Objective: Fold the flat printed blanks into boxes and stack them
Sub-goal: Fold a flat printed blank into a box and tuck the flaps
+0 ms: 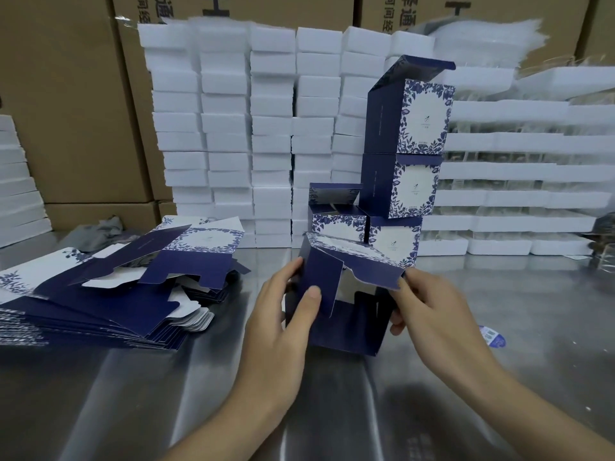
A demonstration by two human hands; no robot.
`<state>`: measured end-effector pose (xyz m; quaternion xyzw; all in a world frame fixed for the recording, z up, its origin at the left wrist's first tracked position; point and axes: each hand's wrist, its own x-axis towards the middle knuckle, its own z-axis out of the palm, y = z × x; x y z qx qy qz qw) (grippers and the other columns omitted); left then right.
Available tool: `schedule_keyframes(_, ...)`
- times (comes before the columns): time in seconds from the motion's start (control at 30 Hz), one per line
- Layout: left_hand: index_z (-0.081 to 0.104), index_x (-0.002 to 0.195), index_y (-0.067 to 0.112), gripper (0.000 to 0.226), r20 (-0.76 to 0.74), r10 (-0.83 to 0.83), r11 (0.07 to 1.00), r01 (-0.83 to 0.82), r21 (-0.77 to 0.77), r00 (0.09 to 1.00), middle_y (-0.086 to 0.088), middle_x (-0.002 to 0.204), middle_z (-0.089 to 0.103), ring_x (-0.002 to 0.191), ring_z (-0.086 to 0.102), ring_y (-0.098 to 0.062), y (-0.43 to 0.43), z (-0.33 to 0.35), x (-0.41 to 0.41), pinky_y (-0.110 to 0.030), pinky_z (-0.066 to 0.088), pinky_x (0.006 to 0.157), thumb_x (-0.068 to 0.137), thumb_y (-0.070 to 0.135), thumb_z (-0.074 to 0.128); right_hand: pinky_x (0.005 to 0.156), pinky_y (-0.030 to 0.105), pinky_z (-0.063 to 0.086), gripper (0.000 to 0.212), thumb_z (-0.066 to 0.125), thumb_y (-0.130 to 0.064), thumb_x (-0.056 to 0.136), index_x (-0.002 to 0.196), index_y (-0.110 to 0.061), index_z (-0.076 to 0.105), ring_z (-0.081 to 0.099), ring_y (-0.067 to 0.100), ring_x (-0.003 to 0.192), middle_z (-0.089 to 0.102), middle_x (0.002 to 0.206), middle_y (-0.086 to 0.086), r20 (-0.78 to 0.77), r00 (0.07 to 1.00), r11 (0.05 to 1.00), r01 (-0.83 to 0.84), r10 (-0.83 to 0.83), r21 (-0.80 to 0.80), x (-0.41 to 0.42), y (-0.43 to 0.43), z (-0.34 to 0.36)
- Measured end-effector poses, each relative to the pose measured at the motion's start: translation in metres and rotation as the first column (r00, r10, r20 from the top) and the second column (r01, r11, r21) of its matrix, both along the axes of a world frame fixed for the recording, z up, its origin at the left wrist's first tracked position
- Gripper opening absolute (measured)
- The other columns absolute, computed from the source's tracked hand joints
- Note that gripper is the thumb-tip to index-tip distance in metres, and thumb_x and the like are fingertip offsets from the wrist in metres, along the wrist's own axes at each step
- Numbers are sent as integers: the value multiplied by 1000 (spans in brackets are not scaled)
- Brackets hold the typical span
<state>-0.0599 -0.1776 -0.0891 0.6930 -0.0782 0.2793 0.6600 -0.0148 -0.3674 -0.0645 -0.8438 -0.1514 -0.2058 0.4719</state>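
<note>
The left hand [283, 327] grips the half-folded box [346, 331] by its left flap while the right hand [432, 317] pinches its right flap, with flat blanks [100, 294] at nine o'clock of it and stacked boxes [409, 134] at twelve.

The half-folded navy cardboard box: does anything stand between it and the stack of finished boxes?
Nothing visible does. The half-folded navy cardboard box, held by the left hand and right hand, sits directly before the stack of finished boxes; it hides the strip of steel table between them.

white foam blocks [273, 128] stacked before brown cartons [66, 94] on steel table [133, 394].
</note>
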Motion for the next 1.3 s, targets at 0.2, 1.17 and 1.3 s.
schedule_keyframes(0.2,64,133,39,53,21,6,997,-7,71,1000,14,134,67,128,60,-6,1,-2,-1,-48,52,106,86,65,60,77,50,54,98,31,-99,78,75,-2,50,61,36,72,61,68,15,-20,996,996,83,-83,-27,-6,2,4)
schedule_keyframes(1.17,75,110,7,22,-223,158,769,-261,-583,962,-10,101,81,86,81,-19,17,8,12,-33,66,67,88,8,80,87,28,56,95,61,-98,59,134,-39,64,69,-6,99,70,120,-23,-176,966,981,-177,188,73,-25,37,-18)
schedule_keyframes(1.3,79,95,14,7,-297,6,781,-190,-595,955,-3,89,83,71,80,-14,2,8,5,-37,61,79,88,14,81,57,29,50,48,70,-60,88,73,-15,77,71,17,64,74,68,6,-370,838,878,-237,401,415,-26,46,-18)
